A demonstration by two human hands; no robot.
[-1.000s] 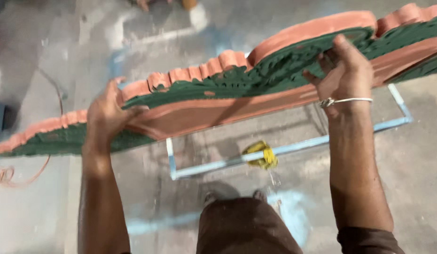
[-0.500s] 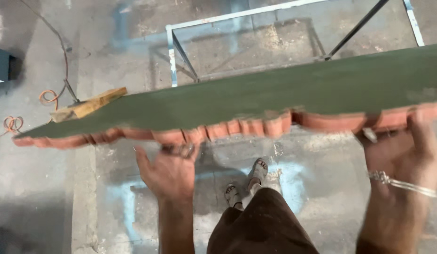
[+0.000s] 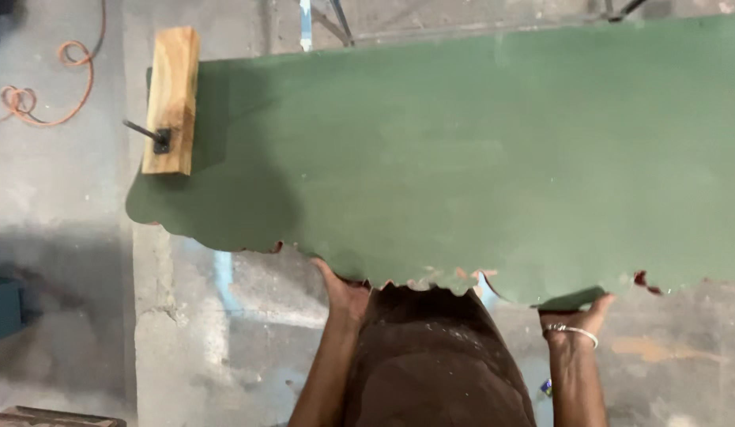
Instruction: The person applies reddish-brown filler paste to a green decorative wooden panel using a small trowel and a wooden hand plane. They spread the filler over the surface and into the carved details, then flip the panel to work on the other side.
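Observation:
A large green panel (image 3: 462, 158) with a scalloped near edge lies flat and level in front of me, filling most of the view. My left hand (image 3: 344, 292) grips its wavy edge from below, near the middle. My right hand (image 3: 577, 312), with a silver bangle on the wrist, holds the same edge further right, its fingers hidden under the panel. A reddish layer shows only as slivers along the scallops.
A wooden block (image 3: 171, 99) with a black metal pin lies at the panel's far left corner. An orange cable (image 3: 43, 99) is coiled on the concrete floor at left. A pale blue metal frame (image 3: 306, 24) shows beyond the panel.
The panel has swung from tilted, with its red carved face showing, to flat with its green side up. Both hands have shifted to its near edge.

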